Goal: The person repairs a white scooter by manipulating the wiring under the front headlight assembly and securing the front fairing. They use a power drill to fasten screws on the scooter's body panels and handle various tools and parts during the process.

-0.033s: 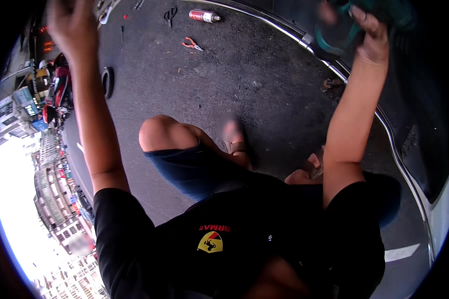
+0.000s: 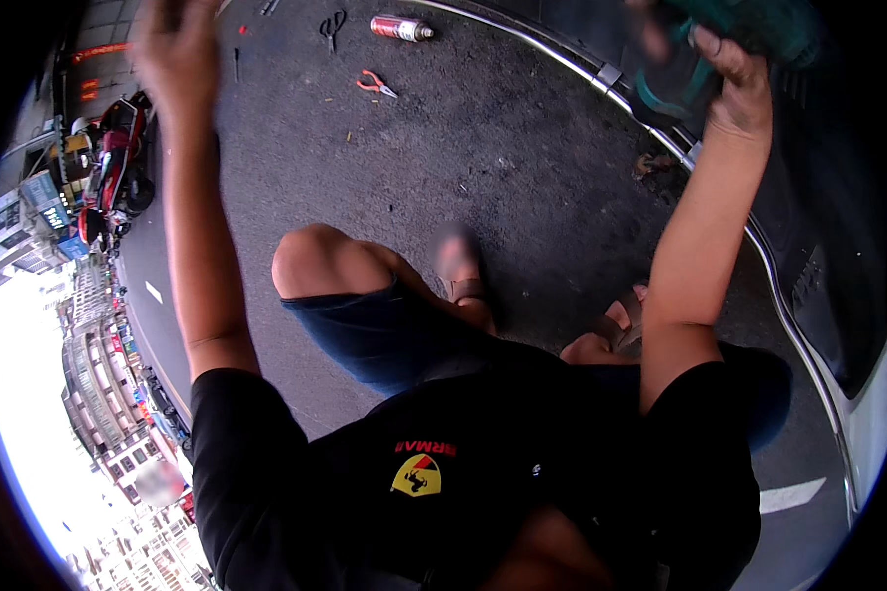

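Shirt of black cloth [image 2: 522, 433] is nearest to the view, and from its sleeves both forearms reach toward the upper edge. Under it, blue shorts [image 2: 350, 330] leave one knee [image 2: 325, 261] bare, as the person appears to squat.

The right hand [image 2: 737, 84] grasps a teal power tool [image 2: 779, 30] at the upper right; the thumb lies against its body, but its working end is lost in shadow. The left hand [image 2: 179, 64] is raised at the upper left, blurred and cut by the edge. I see no object in it, yet I cannot tell if its fingers are closed.

In my judgement, the main danger is the weight of the power tool: if the single grip becomes loose, the tool could drop toward the sandalled foot [image 2: 458, 261], which has little protection. It could also knock the curved metal bar [image 2: 665, 140] or the dark panel [image 2: 808, 276] beside it, if the wrist turns carelessly.

Farther on the asphalt [image 2: 522, 177] lie orange-handled pliers [image 2: 375, 85], a red and white spray can [image 2: 400, 29] on its side, and a black scissor-like tool [image 2: 332, 32]. A careless kick could make the can roll away.

Beyond, at the left, stand motorcycles [image 2: 118, 163] and, most distant, pale buildings [image 2: 99, 384].
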The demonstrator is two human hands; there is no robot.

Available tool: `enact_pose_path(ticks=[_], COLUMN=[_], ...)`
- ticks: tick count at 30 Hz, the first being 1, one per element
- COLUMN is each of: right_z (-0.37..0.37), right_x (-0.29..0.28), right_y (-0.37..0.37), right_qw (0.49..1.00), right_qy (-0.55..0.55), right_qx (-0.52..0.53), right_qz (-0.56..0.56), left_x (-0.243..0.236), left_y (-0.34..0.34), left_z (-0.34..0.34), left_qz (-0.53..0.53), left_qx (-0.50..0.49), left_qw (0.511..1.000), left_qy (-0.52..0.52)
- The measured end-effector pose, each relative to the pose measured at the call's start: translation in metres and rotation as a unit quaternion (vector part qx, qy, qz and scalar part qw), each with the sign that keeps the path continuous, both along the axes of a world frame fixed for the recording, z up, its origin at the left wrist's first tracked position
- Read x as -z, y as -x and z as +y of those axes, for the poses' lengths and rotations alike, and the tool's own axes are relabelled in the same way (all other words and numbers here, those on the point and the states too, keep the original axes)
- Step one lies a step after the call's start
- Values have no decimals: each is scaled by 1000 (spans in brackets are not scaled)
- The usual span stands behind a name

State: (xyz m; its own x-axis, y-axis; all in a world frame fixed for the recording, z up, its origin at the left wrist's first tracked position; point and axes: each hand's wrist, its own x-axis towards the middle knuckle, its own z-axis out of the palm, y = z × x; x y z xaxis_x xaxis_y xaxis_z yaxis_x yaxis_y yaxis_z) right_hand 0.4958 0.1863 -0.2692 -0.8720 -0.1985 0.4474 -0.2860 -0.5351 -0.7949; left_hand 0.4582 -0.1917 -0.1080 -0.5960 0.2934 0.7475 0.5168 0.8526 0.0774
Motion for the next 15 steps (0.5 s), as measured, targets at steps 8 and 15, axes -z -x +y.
enact_pose_path(ticks=[8, 15], right_z=[-58, -92], right_x=[11, 22], right_y=[-32, -51], right_qw=[964, 935], right_qy=[-256, -284], right_qx=[-2, 5], right_qz=[-79, -213], left_x=[362, 451], left_y=[-48, -80], left_z=[-114, -59], left_qz=[-657, -555], left_qx=[12, -36], left_qw=[747, 831], left_qy=[-104, 19])
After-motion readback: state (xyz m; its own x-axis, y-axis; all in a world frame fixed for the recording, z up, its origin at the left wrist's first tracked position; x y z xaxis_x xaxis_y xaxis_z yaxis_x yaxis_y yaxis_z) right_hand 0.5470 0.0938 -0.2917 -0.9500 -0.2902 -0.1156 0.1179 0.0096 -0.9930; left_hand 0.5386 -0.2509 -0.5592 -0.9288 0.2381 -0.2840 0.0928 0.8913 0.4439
